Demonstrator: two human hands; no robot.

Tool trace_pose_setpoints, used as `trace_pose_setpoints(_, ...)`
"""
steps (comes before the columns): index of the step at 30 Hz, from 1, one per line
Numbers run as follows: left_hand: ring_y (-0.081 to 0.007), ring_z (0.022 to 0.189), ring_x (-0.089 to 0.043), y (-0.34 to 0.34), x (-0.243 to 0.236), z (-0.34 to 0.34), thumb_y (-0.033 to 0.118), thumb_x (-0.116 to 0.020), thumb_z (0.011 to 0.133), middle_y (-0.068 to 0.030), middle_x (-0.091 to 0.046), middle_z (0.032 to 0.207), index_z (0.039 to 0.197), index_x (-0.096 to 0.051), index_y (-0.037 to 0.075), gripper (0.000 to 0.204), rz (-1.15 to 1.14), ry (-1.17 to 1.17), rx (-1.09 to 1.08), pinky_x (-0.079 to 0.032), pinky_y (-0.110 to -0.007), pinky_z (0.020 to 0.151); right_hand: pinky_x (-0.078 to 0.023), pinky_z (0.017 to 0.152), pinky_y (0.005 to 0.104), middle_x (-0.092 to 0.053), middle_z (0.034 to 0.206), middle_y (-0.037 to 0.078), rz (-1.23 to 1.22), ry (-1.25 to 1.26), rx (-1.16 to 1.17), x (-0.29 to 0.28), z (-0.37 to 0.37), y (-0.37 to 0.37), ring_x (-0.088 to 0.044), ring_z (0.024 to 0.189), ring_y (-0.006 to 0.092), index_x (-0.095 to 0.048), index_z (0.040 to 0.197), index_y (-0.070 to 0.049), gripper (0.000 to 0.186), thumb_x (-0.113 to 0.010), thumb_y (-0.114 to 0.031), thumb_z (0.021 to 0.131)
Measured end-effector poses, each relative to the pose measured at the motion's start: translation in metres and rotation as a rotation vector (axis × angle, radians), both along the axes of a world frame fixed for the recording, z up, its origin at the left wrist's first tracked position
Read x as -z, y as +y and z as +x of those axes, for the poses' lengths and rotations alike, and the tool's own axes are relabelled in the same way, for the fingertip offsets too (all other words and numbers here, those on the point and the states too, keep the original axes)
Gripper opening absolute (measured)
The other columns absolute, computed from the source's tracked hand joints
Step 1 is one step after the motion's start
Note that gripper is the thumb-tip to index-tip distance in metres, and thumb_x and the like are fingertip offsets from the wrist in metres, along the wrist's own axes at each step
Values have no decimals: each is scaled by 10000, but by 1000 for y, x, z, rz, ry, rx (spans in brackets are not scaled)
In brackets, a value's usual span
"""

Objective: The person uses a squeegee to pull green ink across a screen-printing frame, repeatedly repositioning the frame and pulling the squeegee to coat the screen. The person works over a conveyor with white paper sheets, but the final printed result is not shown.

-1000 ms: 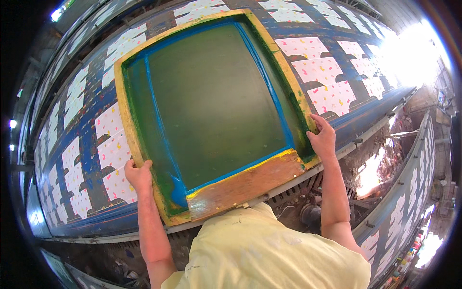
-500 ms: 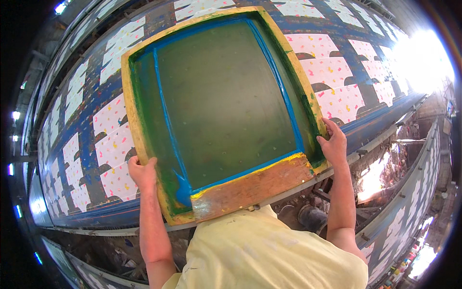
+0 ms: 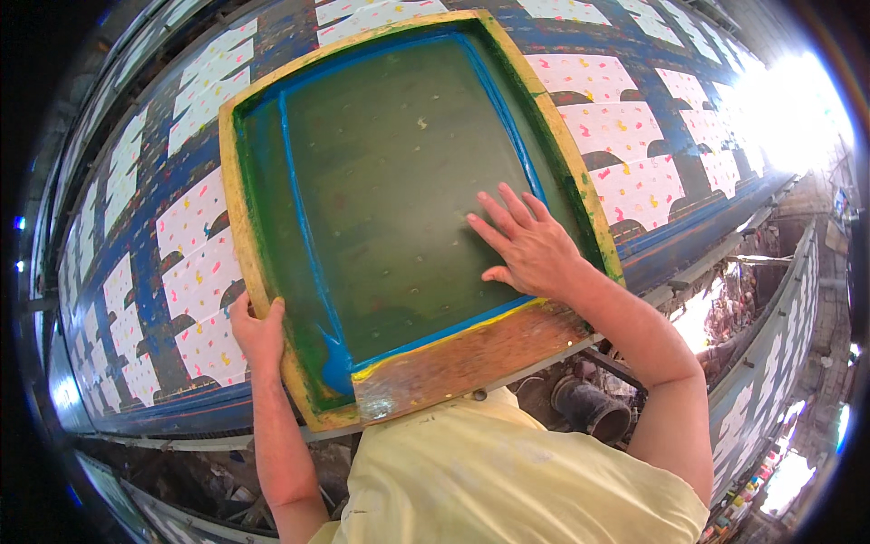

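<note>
A large wooden-framed printing screen point(image 3: 381, 263) with green mesh and blue-edged borders lies on the long table before me. Across its near end runs a brown wooden board point(image 3: 462, 355) with a yellow upper edge. My left hand point(image 3: 258, 331) grips the left side of the frame near its lower corner, thumb on top and fingers at the outside. Over the right part of the mesh, my right hand point(image 3: 526, 236) is spread palm down with its fingers apart, holding nothing. Whether the palm presses on the mesh or hovers just above it, I cannot tell.
White cut pieces with small coloured prints point(image 3: 625, 190) lie in rows on the blue-stained table point(image 3: 671, 263), on both sides of the screen. Below the table's near edge is a dark cylindrical container point(image 3: 589, 410). Another table with pieces point(image 3: 770, 335) stands at the right.
My right hand has let go of the frame's right side and moved left over the mesh, fingers spread. My left hand keeps its grip on the frame.
</note>
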State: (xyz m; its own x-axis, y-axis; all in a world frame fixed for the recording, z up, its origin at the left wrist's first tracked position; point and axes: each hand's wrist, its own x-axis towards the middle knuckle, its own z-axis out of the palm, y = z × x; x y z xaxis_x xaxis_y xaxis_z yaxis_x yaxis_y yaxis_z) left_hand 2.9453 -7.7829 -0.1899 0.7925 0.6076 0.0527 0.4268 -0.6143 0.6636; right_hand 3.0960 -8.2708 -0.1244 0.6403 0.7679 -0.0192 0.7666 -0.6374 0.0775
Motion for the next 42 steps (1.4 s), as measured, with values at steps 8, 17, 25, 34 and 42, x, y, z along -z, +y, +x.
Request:
trace_pose_setpoints(8, -250, 1217, -723, 10, 7, 4, 25, -872, 873, -158, -669, 1406, 1523, -625, -35, 698, -202, -137, 38, -592, -386, 1058, -294, 1361, 569, -474, 1749, 127, -62, -9, -85, 1, 19, 16, -328, 1679, 369, -682, 1538, -145, 754, -640, -696, 1024)
trace_pose_setpoints(17, -250, 1158, -760, 18, 9, 10, 28, -842, 804, -148, -763, 1302, 1512, -661, -24, 732, -255, -135, 102, -594, -375, 1043, -573, 1076, 548, -687, 1495, 126, 378, 175, -130, -66, -47, -30, -683, 1322, 348, -796, 1293, -139, 526, -940, -337, 827)
trace_pose_setpoints(25, -301, 1235, -723, 21, 13, 13, 64, -864, 771, -179, -722, 1328, 1503, -694, 7, 754, -304, -188, 110, -568, -413, 1084, -580, 1076, 506, -760, 1308, 113, 183, 207, -113, -58, -155, 15, -729, 1191, 355, -750, 1410, -128, 521, -757, -94, 890)
trace_pose_setpoints(34, -373, 1233, -706, 20, 18, 17, 126, -872, 766, -213, -709, 1302, 1519, -686, 30, 781, -264, -179, 90, -563, -462, 1076, -612, 959, 489, -807, 1174, 106, 107, 279, 55, -60, -146, 70, -769, 1115, 356, -801, 1279, -147, 483, -741, -12, 819)
trace_pose_setpoints(42, -411, 1177, -687, 13, 18, 16, 134, -844, 783, -216, -702, 1233, 1455, -714, 48, 690, -184, -209, 94, -553, -496, 1048, -611, 966, 481, -807, 1210, 82, 201, 203, 85, -49, -181, 63, -768, 1109, 356, -810, 1268, -150, 519, -748, 25, 784)
